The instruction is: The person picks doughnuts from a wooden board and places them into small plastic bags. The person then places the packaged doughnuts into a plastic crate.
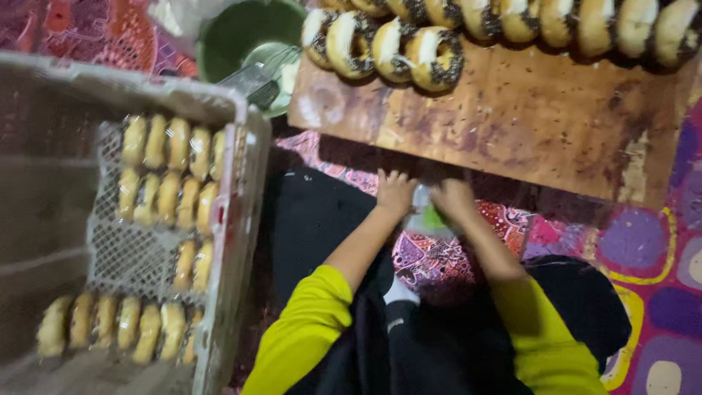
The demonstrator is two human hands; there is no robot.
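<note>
Head view: left hand (395,192) and right hand (452,197) both pinch small clear plastic packet with green patch (426,216) between them, just below near edge of stained wooden board (512,124); iced ring doughnuts (395,45) sit well beyond; equally near.

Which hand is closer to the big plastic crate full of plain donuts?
Left. The left hand sits nearer the grey plastic crate of plain donuts, which lies off to its left; the right hand is farther, beyond the left one.
</note>
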